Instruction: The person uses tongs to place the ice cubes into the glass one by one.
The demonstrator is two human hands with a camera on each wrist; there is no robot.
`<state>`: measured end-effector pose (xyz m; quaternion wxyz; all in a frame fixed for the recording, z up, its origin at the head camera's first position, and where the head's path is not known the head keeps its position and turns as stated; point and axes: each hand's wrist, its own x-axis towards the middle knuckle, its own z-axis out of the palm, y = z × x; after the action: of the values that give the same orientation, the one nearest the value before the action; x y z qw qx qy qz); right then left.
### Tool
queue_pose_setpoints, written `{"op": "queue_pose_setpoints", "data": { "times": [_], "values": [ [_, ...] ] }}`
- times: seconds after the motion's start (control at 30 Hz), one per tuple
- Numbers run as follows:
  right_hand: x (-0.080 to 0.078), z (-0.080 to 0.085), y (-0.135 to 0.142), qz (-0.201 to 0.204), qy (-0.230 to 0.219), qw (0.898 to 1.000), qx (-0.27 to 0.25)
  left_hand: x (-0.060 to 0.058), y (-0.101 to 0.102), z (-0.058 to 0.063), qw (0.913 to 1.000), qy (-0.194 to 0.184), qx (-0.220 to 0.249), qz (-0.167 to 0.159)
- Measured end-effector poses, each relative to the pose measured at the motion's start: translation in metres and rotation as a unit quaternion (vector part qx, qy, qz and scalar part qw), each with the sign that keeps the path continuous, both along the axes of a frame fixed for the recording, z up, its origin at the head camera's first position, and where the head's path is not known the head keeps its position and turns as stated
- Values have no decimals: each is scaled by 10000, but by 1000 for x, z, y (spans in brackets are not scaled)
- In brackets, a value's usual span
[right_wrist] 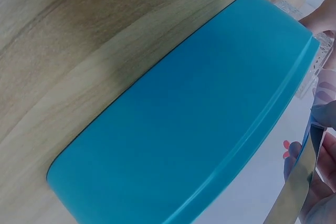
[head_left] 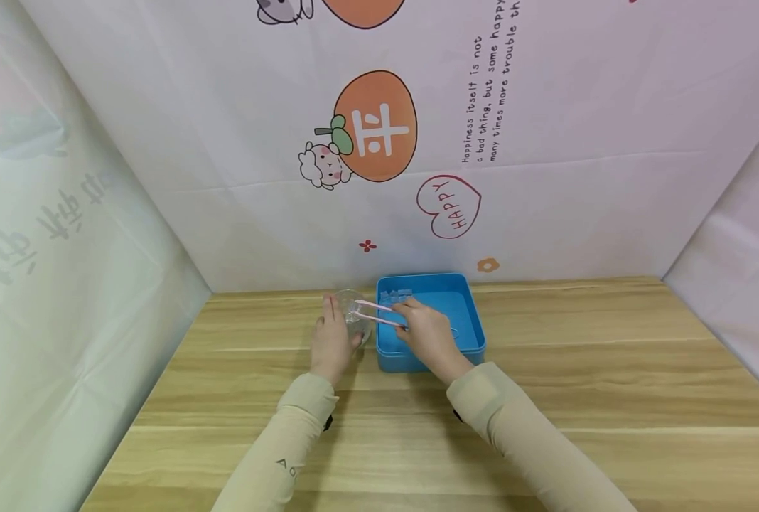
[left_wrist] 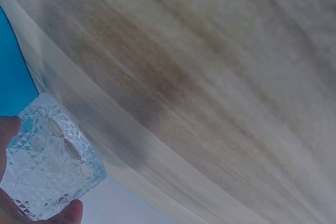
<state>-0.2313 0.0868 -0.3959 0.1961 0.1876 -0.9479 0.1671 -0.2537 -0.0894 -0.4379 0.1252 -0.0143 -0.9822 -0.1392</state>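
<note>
My left hand [head_left: 330, 345] grips a clear cut-glass tumbler [head_left: 362, 330] just left of the blue box. In the left wrist view, fingers and thumb curl round the patterned glass [left_wrist: 50, 166]. My right hand [head_left: 429, 334] is over the box and pinches pink tweezers [head_left: 382, 321]. Their arms are spread and point left, with the tips over the mouth of the tumbler. What lies inside the tumbler is too small to make out. The blue box [head_left: 395, 363] is open-topped, and several small clear pieces [head_left: 395, 294] sit in its far left corner.
A thin pale loop [head_left: 454, 332] shows inside the box, by the right hand. The wood-grain table [head_left: 578, 370] meets a printed white cloth backdrop [head_left: 258, 235] right behind the box. White cloth [head_left: 85, 270] also hangs along the left side.
</note>
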Motion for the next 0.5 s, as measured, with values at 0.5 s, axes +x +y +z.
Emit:
{"op": "queue_pose_setpoints", "data": {
  "times": [0.5],
  "values": [
    [-3, 1, 3, -43, 51, 9998, -165, 1, 1, 2, 10000, -48, 30, -2]
  ]
}}
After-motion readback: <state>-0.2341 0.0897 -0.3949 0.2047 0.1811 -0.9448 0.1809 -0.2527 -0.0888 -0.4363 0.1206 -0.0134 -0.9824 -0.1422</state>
